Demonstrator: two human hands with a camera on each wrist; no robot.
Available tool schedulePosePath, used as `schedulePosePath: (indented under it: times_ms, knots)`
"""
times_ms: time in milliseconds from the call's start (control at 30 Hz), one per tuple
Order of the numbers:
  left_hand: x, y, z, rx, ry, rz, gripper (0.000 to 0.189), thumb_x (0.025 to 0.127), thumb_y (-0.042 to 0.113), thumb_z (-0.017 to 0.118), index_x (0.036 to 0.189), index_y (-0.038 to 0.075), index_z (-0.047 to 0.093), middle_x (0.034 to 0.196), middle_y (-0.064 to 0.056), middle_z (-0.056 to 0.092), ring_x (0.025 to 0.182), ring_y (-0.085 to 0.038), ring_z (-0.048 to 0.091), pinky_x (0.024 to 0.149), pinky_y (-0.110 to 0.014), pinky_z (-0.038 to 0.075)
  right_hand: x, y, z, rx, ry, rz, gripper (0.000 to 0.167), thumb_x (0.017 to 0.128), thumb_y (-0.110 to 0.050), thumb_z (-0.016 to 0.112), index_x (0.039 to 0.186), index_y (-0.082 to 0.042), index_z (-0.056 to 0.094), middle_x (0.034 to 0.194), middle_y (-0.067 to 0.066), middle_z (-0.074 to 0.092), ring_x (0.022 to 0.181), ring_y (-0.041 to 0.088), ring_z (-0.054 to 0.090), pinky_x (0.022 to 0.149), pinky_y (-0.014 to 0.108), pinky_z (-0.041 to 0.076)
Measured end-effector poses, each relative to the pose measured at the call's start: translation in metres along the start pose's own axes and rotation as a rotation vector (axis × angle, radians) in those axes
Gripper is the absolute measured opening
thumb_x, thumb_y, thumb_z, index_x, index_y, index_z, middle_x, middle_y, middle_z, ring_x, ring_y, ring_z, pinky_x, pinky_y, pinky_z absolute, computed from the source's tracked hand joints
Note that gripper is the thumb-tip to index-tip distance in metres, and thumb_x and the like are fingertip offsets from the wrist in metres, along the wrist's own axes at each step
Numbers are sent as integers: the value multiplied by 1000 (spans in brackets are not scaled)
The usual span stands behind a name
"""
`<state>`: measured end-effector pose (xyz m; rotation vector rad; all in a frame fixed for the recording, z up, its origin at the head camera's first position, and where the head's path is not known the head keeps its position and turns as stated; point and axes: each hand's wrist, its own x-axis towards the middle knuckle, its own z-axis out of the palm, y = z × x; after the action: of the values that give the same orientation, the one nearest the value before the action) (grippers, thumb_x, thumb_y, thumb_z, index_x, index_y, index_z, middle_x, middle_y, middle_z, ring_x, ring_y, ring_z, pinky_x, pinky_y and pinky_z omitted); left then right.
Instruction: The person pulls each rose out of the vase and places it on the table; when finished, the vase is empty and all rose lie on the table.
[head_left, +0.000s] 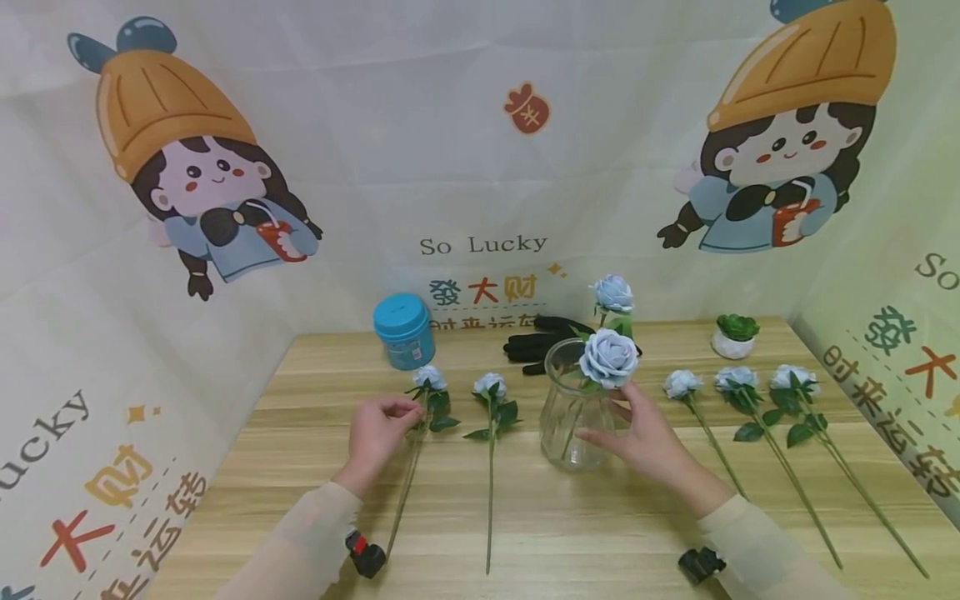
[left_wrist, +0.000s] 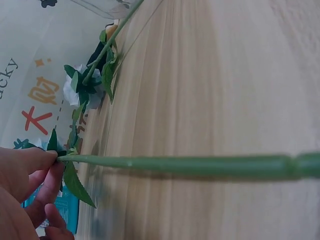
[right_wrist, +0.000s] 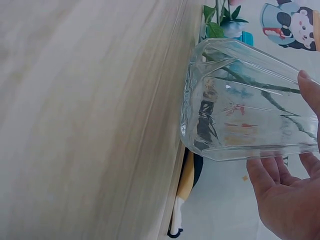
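Note:
My left hand (head_left: 381,435) pinches the stem of a light blue artificial rose (head_left: 429,378) between thumb and fingers, just under its leaves. In the left wrist view the green stem (left_wrist: 200,165) runs out close over the table. To the right, my right hand (head_left: 651,442) holds a clear faceted glass vase (head_left: 558,429), thumb on one side and fingers on the other. Two blue roses stand in the vase, a nearer bloom (head_left: 609,358) and a farther bloom (head_left: 612,293); their crossing stems (right_wrist: 250,80) show through the glass.
One more rose (head_left: 491,387) lies between my left hand and the vase. On the right lie three others, the nearest a rose (head_left: 682,384). Behind stand a blue lidded jar (head_left: 405,332), black gloves (head_left: 528,347) and a small potted succulent (head_left: 735,336), before a printed cloth backdrop.

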<state>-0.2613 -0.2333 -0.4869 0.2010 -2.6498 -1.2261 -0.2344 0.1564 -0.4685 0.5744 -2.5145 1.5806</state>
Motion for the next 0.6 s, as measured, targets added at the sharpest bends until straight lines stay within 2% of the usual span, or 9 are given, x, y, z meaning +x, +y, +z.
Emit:
schedulePosePath:
  times_ms: [333,600]
  knots:
    - [2,-3,1,65,-76,-38,10,90,24,81,91,14,81,89,-1,77,83,-16,66,70,-27,48,-1,2,1,18,10,-9,82,82,-13,88,150,-5,43,147,22,52,131,42,54,111,55,47]
    - [3,-9,4,139,-111,6,8,89,24,82,89,16,81,89,1,79,84,-15,70,78,-35,56,0,4,1,11,8,-5,83,81,-12,89,150,-5,43,148,21,52,132,42,54,111,55,47]
